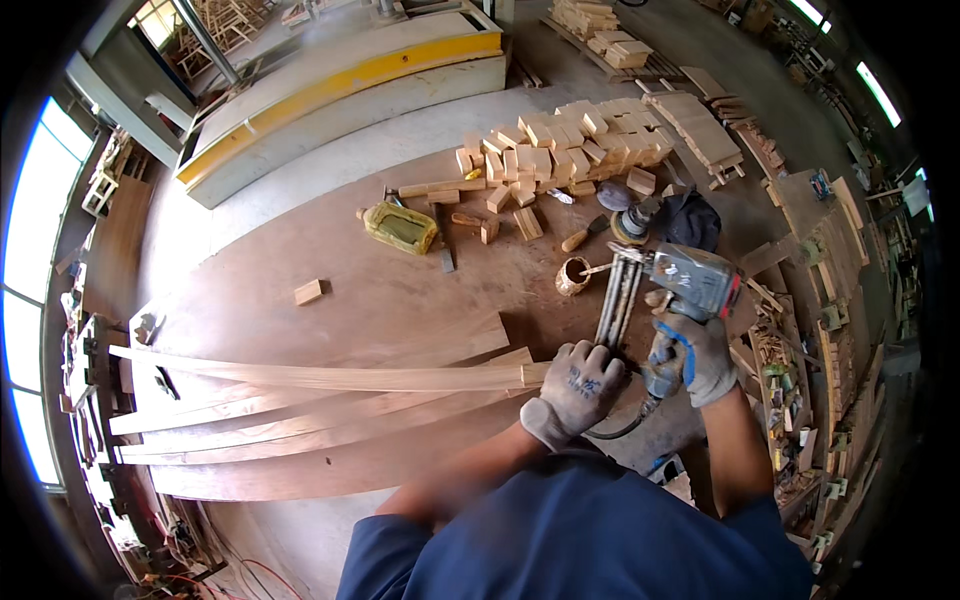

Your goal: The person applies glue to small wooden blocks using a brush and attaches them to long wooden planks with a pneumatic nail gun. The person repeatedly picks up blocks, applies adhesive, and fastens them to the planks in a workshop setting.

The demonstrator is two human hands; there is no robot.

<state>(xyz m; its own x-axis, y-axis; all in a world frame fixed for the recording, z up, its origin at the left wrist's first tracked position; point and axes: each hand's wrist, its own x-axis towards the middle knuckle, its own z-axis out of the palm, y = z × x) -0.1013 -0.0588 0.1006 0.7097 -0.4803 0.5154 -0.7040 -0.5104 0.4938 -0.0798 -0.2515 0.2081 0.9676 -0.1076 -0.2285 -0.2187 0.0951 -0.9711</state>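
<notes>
The gloved right hand (692, 358) is clamped around the nail gun (668, 283) near the worktop's right edge; the left hand (578, 388), closed, grips its magazine beside the long curved wooden strip (330, 378).

Long curved pale wooden strips (320, 378) along the worktop's (300, 260) near edge; stacked small pale wooden blocks (570, 145) at its far right corner; grey pneumatic nail gun (675, 285) between.

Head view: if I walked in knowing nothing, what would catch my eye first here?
Probably the gloved hands at lower centre: the right hand grips a grey nail gun, and the left hand rests by its magazine at the end of long curved wood strips fanned across the brown table. Next, the heap of pale wood blocks at the table's far edge, with a yellow bottle lying left of it.
</notes>
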